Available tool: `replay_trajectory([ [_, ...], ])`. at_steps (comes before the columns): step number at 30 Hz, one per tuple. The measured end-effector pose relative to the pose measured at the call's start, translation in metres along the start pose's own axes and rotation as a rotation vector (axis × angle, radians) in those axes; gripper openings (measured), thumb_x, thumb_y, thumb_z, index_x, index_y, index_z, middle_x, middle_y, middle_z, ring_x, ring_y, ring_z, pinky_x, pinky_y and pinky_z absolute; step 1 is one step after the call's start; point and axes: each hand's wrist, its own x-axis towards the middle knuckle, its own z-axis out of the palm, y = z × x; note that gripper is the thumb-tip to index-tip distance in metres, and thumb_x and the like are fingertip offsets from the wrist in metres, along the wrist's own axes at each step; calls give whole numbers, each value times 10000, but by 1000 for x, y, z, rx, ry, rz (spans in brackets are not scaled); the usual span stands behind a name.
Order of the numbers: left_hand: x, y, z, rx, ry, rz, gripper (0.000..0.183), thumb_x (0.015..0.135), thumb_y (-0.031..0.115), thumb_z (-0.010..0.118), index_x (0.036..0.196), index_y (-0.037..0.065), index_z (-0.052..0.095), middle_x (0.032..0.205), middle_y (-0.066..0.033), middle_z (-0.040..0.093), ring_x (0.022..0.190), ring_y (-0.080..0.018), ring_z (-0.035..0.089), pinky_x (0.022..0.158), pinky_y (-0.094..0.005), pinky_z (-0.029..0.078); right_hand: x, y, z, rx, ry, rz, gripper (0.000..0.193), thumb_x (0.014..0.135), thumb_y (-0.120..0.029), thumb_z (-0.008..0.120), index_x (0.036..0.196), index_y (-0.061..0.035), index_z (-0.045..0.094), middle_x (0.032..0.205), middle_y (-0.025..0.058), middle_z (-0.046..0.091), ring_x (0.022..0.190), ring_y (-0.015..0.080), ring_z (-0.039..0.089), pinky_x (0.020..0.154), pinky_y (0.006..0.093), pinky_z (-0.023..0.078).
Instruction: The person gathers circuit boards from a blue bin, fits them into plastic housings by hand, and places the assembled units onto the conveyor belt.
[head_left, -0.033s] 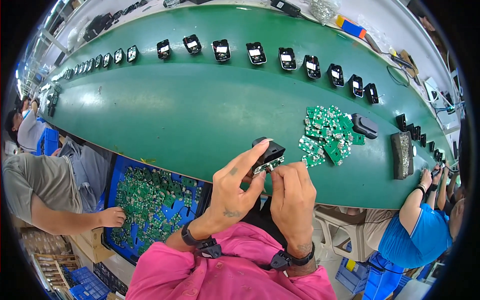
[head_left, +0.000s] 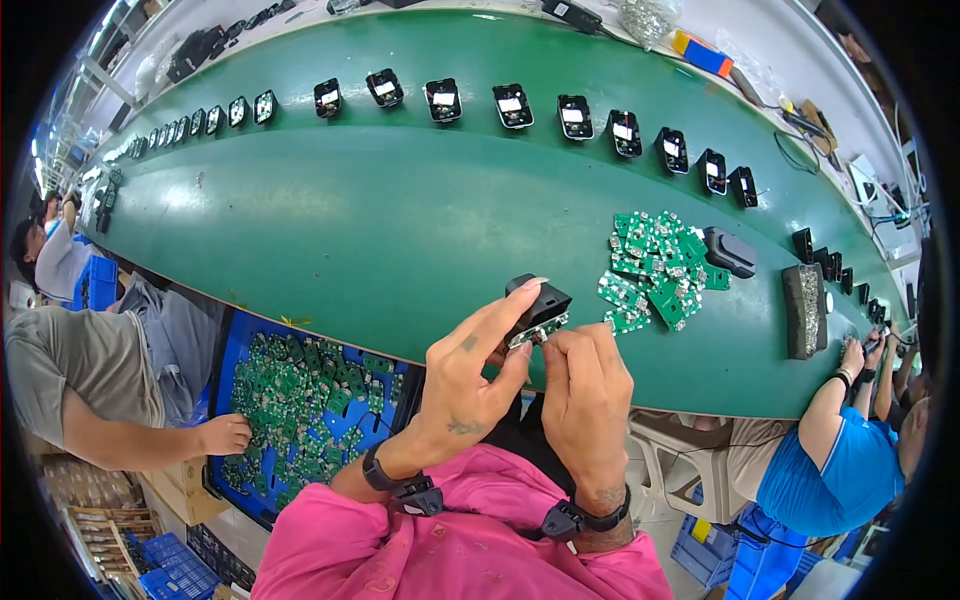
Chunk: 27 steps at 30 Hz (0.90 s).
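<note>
My left hand [head_left: 472,372] grips a black plastic housing [head_left: 546,300], fingers over its top and thumb below. Along the housing's near edge shows a green circuit board [head_left: 538,331] with small metal parts. Closed fingers of my right hand [head_left: 585,378] pinch at the right end of that board; anything small between them is hidden. Both hands are just above the table's near edge. A pile of green circuit boards [head_left: 655,265] lies to the right of the hands, with a dark grey oval housing [head_left: 730,252] beside it.
Black housings [head_left: 510,106] stand in a row along the far side of the green table [head_left: 400,220]. A dark block [head_left: 803,312] sits at right. At left, a co-worker's hand [head_left: 225,434] rests at a blue tray [head_left: 226,385] of circuit boards. Another person [head_left: 835,460] works at right.
</note>
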Motion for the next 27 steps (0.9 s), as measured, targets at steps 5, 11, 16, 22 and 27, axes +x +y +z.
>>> replay_trajectory([
  [5, 3, -3, -1, 82, -22, 76, 603, 820, -70, 644, 1396, 96, 579, 1165, -182, 676, 805, -273, 693, 657, -337, 574, 2, 4, -7, -103, -85, -75, 120, 837, 24, 638, 947, -6, 599, 911, 133, 569, 814, 326, 590, 686, 429, 491],
  [11, 6, -3, -2, 220, -64, 120, 617, 804, -20, 658, 1399, 122, 580, 1116, -177, 680, 762, -342, 673, 646, -383, 556, 4, 1, -12, -192, -139, -64, 73, 852, 39, 640, 916, 16, 613, 886, 149, 584, 801, 352, 596, 685, 440, 477],
  [16, 4, -5, -3, 319, -119, 124, 662, 809, 19, 660, 1445, 154, 532, 1099, -157, 674, 723, -340, 664, 626, -404, 561, 3, 0, -10, -231, -194, -37, 61, 849, 30, 643, 899, 17, 610, 873, 148, 573, 788, 350, 586, 680, 442, 471],
  [22, 4, 1, -3, 363, -135, 118, 650, 770, -45, 678, 1393, 115, 583, 1143, -183, 691, 753, -327, 683, 647, -360, 568, 2, 6, -7, -181, -160, -56, 56, 844, 22, 632, 881, 8, 593, 849, 145, 545, 765, 344, 576, 652, 444, 465],
  [27, 1, -5, -2, 362, -131, 148, 654, 769, -44, 670, 1396, 119, 579, 1122, -178, 697, 746, -338, 687, 631, -366, 564, 2, 12, -3, -118, -137, -74, 59, 845, 27, 626, 884, 12, 584, 839, 148, 530, 755, 345, 573, 647, 450, 463],
])
